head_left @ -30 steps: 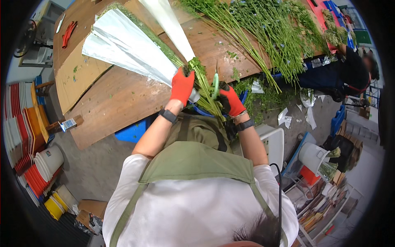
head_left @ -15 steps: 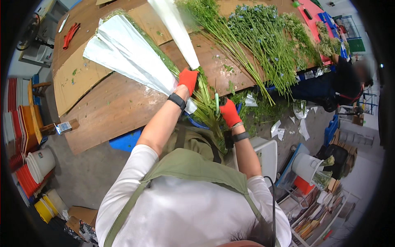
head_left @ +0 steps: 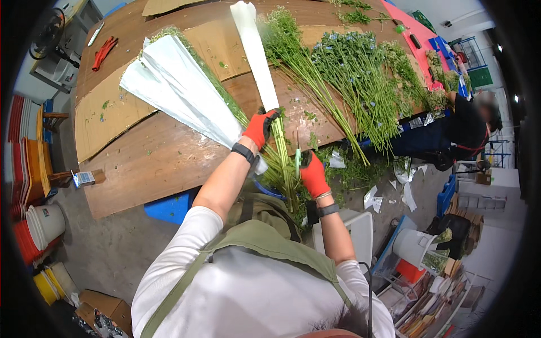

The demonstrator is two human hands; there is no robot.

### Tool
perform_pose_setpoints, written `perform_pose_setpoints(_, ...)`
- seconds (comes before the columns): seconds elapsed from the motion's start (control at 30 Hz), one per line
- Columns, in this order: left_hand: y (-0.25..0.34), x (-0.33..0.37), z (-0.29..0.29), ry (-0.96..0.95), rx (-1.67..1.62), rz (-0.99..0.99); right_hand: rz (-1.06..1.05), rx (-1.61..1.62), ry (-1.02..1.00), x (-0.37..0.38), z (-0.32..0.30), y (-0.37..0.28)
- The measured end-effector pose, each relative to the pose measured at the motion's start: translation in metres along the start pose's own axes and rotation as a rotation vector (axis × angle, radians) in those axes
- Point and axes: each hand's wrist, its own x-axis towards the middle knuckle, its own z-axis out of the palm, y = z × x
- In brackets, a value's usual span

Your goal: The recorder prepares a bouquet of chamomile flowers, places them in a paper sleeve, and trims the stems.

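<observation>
My left hand (head_left: pixel 260 128), in a red glove with dark fingertips, is closed round the stems just below the white paper sleeve of a narrow wrapped bunch (head_left: pixel 256 56). Its green stems (head_left: pixel 282 149) run down past the table edge toward my apron. My right hand (head_left: pixel 314 173), gloved the same way, grips a slim cutter with a pale green handle (head_left: pixel 298 159), probably scissors, its tip pointing up beside the stems. Left of my left hand, a wider white-wrapped bunch (head_left: pixel 180 84) lies on the table, its lower end behind my wrist.
Loose stems with blue flowers (head_left: pixel 352 67) and other greenery (head_left: pixel 282 34) lie on the wooden table (head_left: pixel 152 180) to the right. Red gloves (head_left: pixel 105 52) rest far left. A co-worker (head_left: pixel 451 132) stands at the right. A blue container (head_left: pixel 169 208) sits beneath the edge; paper scraps (head_left: pixel 372 199) litter the floor.
The narrow wrapped bunch has swung more upright and slightly right, with my left hand still round its stems. My right hand has moved slightly down, still holding the cutter.
</observation>
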Motion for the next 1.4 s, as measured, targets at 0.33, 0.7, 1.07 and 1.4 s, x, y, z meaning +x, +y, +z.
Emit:
perform_pose_setpoints(0.33, -0.045, -0.054, 0.035, 0.936, 0.963, 0.354, -0.047, -0.284, 0.202, 0.016, -0.034, -0.052)
perform_pose_setpoints(0.7, -0.064, -0.024, -0.026, 0.563, 0.807, 0.308, -0.069, -0.271, -0.164, 0.062, -0.016, -0.098)
perform_pose_setpoints(1.07, -0.057, -0.032, -0.026, 0.505, 1.355, 0.41, -0.065, -0.512, -0.244, 0.086, 0.033, -0.064)
perform_pose_setpoints(1.4, -0.047, -0.016, -0.026, 0.508, 1.304, 0.37, -0.03, -0.494, -0.164, 0.106, 0.043, -0.078)
